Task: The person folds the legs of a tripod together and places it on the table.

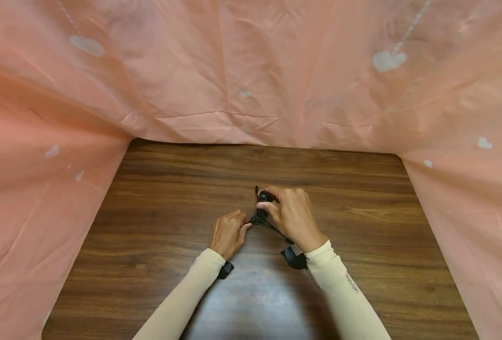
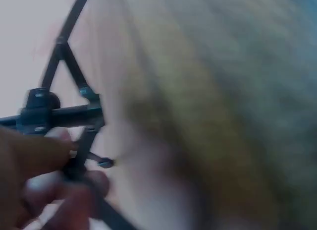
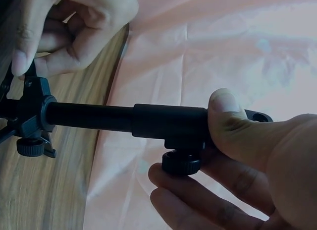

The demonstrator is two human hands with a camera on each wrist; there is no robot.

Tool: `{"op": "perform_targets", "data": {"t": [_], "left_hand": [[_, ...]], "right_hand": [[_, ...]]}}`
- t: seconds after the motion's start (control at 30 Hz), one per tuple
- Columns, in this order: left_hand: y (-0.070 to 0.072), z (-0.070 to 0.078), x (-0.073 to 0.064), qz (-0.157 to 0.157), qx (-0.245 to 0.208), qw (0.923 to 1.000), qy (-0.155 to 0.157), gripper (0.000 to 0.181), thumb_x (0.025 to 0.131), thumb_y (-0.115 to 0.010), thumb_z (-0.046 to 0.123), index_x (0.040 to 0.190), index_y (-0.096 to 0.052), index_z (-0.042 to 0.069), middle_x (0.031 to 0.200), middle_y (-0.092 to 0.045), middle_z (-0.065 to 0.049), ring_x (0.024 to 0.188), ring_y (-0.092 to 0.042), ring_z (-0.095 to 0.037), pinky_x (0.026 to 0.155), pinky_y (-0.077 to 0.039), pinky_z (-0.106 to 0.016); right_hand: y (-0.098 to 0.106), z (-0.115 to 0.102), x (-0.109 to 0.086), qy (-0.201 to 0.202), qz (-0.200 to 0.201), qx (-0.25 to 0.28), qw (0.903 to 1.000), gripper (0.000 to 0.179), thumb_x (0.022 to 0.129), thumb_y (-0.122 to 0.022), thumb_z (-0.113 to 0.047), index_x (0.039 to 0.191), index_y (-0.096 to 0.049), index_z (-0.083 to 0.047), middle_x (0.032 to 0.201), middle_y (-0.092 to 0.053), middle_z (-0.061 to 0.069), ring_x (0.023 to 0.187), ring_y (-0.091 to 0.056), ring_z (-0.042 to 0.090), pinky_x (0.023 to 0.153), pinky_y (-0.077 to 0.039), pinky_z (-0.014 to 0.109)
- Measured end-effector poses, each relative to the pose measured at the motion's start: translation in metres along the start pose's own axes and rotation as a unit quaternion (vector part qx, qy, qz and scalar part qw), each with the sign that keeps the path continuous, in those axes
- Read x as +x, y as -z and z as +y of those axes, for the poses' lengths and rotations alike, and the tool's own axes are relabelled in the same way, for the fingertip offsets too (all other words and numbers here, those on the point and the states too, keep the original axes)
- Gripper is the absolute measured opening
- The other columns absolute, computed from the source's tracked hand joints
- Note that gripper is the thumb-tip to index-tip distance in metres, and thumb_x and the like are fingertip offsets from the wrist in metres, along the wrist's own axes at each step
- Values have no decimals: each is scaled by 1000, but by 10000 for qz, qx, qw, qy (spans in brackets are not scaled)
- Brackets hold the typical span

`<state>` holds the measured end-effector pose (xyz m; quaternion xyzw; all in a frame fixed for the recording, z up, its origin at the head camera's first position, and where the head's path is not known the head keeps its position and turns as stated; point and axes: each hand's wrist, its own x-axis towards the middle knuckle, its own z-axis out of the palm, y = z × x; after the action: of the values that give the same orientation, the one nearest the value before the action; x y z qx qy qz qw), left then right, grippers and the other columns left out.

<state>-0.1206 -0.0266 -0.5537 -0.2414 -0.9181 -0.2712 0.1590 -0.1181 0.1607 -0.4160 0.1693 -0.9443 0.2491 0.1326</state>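
A small black tripod stands between both hands near the middle of the table, its thin legs spread. My right hand grips the upper end of its column, thumb on one side and fingers on the other. In the right wrist view the column runs into a thicker sleeve, and a ridged knob sits below it against a fingertip. Down at the hub, my left hand pinches one leg between thumb and fingers. Hinged leg braces show in the left wrist view, partly covered by the fingers.
The brown wood-grain table lies under the hands. Pink cloth with pale hearts hangs along its back and both sides. A black strap device is worn at the right wrist, another at the left.
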Motion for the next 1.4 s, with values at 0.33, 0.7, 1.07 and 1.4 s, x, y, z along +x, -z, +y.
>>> {"op": "perform_targets", "data": {"t": [0.33,0.7,1.07,1.4], "left_hand": [[4,0,12,-846,-785,9877,1057,14,90,-86,21,88,-76,13,84,-63,3,79,-62,-15,72,-53,-32],[-7,-3,2,27,-1339,9880,766,14,86,-87,10,84,-73,9,81,-62,-1,79,-61,-16,72,-52,-31],[-1,1,10,326,-2205,9693,1041,13,85,-88,7,87,-75,8,80,-63,-1,76,-59,-12,69,-49,-24],[-6,3,6,717,-3389,9284,1347,12,86,-85,-1,88,-74,4,84,-63,-6,74,-58,-9,61,-46,-16]], "right_hand": [[2,-1,1,-17,-78,-16,10000,25,90,-83,-33,103,-81,-12,84,-80,3,55,-47,11,58,-50,36],[1,-1,1,45,-88,152,9998,21,89,-85,-29,101,-81,-13,82,-80,0,54,-44,8,56,-47,33],[4,-3,3,-11,-158,162,9997,24,91,-83,-30,106,-82,-12,87,-82,3,58,-56,10,64,-59,40],[4,-7,3,23,-36,154,9999,23,87,-86,-28,104,-82,-13,82,-80,2,55,-47,9,60,-53,38]]}}
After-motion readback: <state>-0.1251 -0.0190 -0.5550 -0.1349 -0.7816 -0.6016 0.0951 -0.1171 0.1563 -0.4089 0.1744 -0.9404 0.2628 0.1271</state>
